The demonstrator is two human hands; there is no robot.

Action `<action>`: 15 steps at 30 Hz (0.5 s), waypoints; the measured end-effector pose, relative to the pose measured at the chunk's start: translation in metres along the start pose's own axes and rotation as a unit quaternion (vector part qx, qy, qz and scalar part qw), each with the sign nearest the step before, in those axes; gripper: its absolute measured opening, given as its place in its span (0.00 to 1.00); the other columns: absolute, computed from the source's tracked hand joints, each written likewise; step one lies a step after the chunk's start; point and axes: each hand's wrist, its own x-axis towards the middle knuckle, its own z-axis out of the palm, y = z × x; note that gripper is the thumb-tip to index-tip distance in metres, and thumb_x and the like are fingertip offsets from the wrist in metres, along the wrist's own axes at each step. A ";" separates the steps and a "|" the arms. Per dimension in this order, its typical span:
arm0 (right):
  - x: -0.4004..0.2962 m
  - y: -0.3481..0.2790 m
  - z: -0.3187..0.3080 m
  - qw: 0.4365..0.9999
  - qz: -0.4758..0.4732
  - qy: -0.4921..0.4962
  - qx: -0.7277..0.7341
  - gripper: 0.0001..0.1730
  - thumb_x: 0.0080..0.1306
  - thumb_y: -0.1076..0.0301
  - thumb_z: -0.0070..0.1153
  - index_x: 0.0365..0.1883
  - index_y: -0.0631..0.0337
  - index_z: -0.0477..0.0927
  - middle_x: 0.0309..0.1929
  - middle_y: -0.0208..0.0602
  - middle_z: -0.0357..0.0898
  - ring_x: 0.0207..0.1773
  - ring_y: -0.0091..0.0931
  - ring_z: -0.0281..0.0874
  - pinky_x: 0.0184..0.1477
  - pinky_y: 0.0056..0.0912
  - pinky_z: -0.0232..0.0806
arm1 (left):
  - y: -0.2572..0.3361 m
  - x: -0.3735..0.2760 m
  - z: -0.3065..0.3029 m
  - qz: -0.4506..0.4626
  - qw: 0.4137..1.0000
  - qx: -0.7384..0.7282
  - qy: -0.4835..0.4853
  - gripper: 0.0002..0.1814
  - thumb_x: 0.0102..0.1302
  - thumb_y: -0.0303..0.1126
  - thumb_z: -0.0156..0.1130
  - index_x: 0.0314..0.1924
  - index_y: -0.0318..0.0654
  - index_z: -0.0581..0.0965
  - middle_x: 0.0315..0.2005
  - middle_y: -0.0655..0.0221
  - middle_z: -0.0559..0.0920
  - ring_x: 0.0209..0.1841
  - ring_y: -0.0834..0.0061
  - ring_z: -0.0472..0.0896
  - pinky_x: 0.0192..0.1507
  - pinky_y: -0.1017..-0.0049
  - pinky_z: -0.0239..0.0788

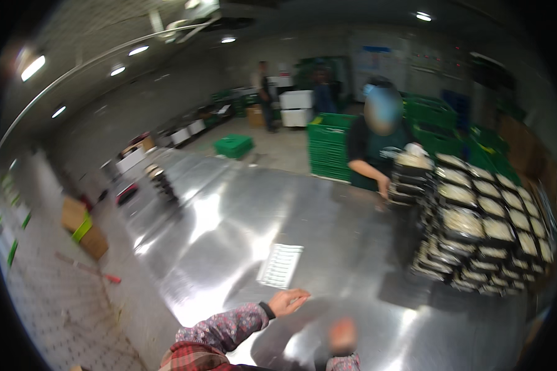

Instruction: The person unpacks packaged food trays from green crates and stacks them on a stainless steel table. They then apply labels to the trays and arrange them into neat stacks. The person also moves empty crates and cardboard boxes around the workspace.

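My left hand [288,302] hangs over a metal-topped table [325,273], its fingers stretched out and nothing seen in them. Just beyond it lies a white sheet of printed labels [281,265]. To the right and lower is my right hand [342,335], too blurred to make out the fingers or anything in them. On the table's right side, well away from both hands, stand stacked black trays of pale food under clear film [462,222]. Across the table, a co-worker [376,143] grips a separate short stack of such trays [411,178].
Green crates [330,146] rise behind the table near the co-worker. Towards the table's far left end stand a small dark stack [160,181] and a pink-and-black item [127,194]. A cardboard box [84,227] sits left of the table. Another person [264,95] stands farther back.
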 end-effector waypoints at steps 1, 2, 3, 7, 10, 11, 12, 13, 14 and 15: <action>-0.001 0.007 -0.018 0.998 0.012 -0.044 0.032 0.16 0.68 0.57 0.40 0.49 0.55 0.71 0.48 0.31 0.73 0.52 0.29 0.68 0.52 0.35 0.63 | -0.018 -0.038 -0.008 -0.094 0.995 -0.023 0.025 0.14 0.65 0.36 0.54 0.47 0.37 0.77 0.41 0.62 0.81 0.38 0.68 0.80 0.42 0.75 0.71; -0.007 0.029 0.000 0.998 0.042 0.026 -0.049 0.14 0.67 0.61 0.42 0.46 0.55 0.72 0.45 0.32 0.74 0.47 0.29 0.70 0.47 0.35 0.65 | -0.051 -0.096 -0.016 -0.173 0.980 -0.041 0.092 0.15 0.64 0.38 0.53 0.46 0.38 0.77 0.39 0.61 0.81 0.38 0.67 0.80 0.41 0.74 0.71; -0.021 0.045 0.020 0.984 0.069 0.089 -0.136 0.11 0.65 0.65 0.44 0.43 0.56 0.73 0.42 0.33 0.75 0.43 0.30 0.72 0.42 0.34 0.67 | -0.082 -0.157 -0.025 -0.249 0.953 -0.061 0.159 0.15 0.64 0.39 0.53 0.45 0.39 0.78 0.37 0.60 0.82 0.37 0.66 0.81 0.40 0.73 0.72; -0.034 0.094 0.083 0.921 0.064 0.222 -0.313 0.11 0.65 0.69 0.44 0.45 0.63 0.70 0.37 0.37 0.74 0.39 0.30 0.74 0.37 0.34 0.71 | -0.127 -0.300 -0.040 -0.356 0.897 -0.041 0.258 0.17 0.63 0.43 0.54 0.44 0.41 0.79 0.35 0.61 0.82 0.35 0.69 0.81 0.38 0.73 0.72; -0.026 0.194 0.135 0.924 0.099 0.175 -0.325 0.11 0.65 0.69 0.44 0.45 0.64 0.70 0.37 0.38 0.74 0.40 0.29 0.74 0.38 0.33 0.71 | -0.151 -0.372 -0.081 -0.403 0.882 -0.114 0.218 0.18 0.63 0.43 0.54 0.46 0.40 0.78 0.31 0.63 0.83 0.34 0.71 0.81 0.38 0.74 0.72; -0.024 0.233 0.152 0.926 0.111 0.141 -0.331 0.11 0.66 0.69 0.43 0.45 0.64 0.69 0.36 0.37 0.74 0.38 0.28 0.73 0.37 0.33 0.71 | -0.166 -0.391 -0.084 -0.394 0.885 -0.140 0.204 0.18 0.63 0.43 0.54 0.48 0.41 0.77 0.31 0.64 0.83 0.33 0.71 0.81 0.38 0.74 0.71; -0.025 0.276 0.169 0.929 0.121 0.110 -0.333 0.12 0.66 0.69 0.42 0.45 0.64 0.69 0.35 0.36 0.73 0.37 0.27 0.73 0.36 0.32 0.71 | -0.182 -0.406 -0.091 -0.360 0.901 -0.170 0.173 0.19 0.63 0.43 0.54 0.49 0.41 0.76 0.32 0.64 0.83 0.35 0.71 0.81 0.39 0.74 0.71; -0.029 0.322 0.191 0.931 0.135 0.074 -0.331 0.12 0.66 0.70 0.41 0.45 0.65 0.69 0.34 0.36 0.73 0.35 0.27 0.72 0.35 0.31 0.70 | -0.194 -0.422 -0.104 -0.325 0.914 -0.194 0.147 0.19 0.64 0.42 0.53 0.51 0.42 0.75 0.34 0.63 0.83 0.37 0.70 0.81 0.41 0.73 0.71; -0.044 0.371 0.210 0.920 0.155 0.059 -0.356 0.10 0.66 0.70 0.41 0.43 0.62 0.71 0.32 0.31 0.72 0.35 0.25 0.72 0.35 0.30 0.69 | -0.204 -0.445 -0.117 -0.329 0.918 -0.191 0.110 0.19 0.64 0.42 0.53 0.52 0.42 0.74 0.37 0.62 0.82 0.40 0.69 0.80 0.42 0.72 0.70; -0.042 0.422 0.200 0.952 0.237 -0.004 -0.192 0.09 0.66 0.66 0.42 0.38 0.59 0.72 0.34 0.32 0.74 0.31 0.26 0.73 0.32 0.29 0.68 | -0.215 -0.460 -0.138 -0.322 0.925 -0.190 0.067 0.19 0.65 0.42 0.52 0.53 0.43 0.74 0.41 0.61 0.81 0.43 0.68 0.79 0.44 0.71 0.70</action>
